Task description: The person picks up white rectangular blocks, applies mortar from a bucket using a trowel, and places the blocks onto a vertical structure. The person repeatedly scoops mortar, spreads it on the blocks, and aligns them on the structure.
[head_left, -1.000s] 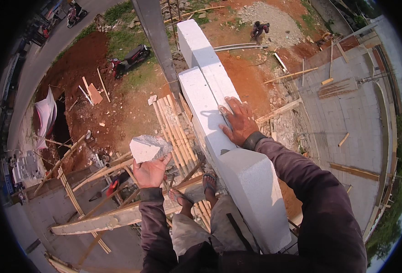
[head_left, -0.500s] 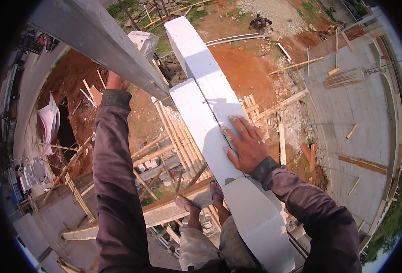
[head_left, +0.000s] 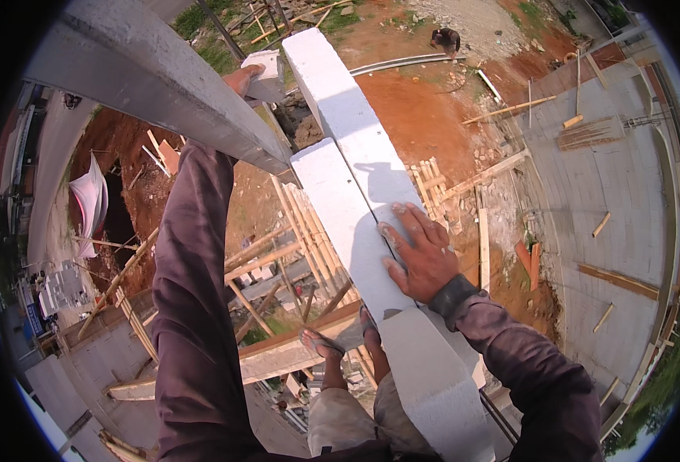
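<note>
A block chunk [head_left: 272,68] is gripped beyond the column [head_left: 178,92] by the half-closed left hand [head_left: 243,77] and could be dropped if bumped there, while the right hand [head_left: 426,258] is spread flat on white blocks [head_left: 336,204].

No legible lettering or numbers (the small blue panel [head_left: 34,318] at far left too blurry).

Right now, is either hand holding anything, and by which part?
The left hand holds a broken block by its left side; the grey post partly hides that hand. The right hand rests on white blocks.
</note>
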### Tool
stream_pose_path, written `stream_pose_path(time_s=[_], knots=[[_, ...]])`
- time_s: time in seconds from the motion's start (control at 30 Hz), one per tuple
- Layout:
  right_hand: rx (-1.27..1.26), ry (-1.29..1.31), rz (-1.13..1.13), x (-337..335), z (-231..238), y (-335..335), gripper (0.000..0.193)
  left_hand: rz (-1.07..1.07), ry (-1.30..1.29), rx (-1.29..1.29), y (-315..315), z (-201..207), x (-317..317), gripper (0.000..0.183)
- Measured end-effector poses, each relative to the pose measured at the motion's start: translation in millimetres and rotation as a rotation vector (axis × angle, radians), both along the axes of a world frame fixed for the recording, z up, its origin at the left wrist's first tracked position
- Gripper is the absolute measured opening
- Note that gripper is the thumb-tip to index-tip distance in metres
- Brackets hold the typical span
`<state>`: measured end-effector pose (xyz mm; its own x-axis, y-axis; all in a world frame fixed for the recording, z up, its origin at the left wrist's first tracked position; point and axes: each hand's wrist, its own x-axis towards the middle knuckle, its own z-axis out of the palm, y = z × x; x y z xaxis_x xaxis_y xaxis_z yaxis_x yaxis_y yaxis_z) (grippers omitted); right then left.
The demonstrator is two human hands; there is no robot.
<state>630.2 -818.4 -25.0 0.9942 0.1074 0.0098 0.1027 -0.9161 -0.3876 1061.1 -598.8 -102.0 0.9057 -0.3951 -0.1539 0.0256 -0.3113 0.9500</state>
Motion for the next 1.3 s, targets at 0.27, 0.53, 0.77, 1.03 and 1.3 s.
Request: stream_pose_path(time_s=[0.27, 0.53, 0.77, 1.03, 1.3], knots=[[-0.007, -0.024, -0.007, 1.1, 0.9, 1.6, 0.049, 0.130, 0.293, -0.043, -13.2, -25.1, 18.6, 0.046], [0.013, 0.001, -0.003, -1.1, 0.3, 0.9, 0.051, 0.277, 0.269, -0.877, 33.0, 11.8, -50.7, 0.037], [-0.074, -0.036, 0.041, -4.9, -8.6, 2.9, 0.054, 0.491, 0.429, -1.228, 116.7, 47.6, -173.4, 0.057], [-0.115, -0.193, 0.227, -1.4, -31.9, -9.4, 0.053, 0.789, 0.418, -1.334, 283.8, 97.6, -446.8, 0.058], [-0.179, 0.233, 0.455, 33.0, 8.4, -49.4, 0.065, 1.256, 0.484, -0.955, 401.7, 141.4, -719.6, 0.059]])
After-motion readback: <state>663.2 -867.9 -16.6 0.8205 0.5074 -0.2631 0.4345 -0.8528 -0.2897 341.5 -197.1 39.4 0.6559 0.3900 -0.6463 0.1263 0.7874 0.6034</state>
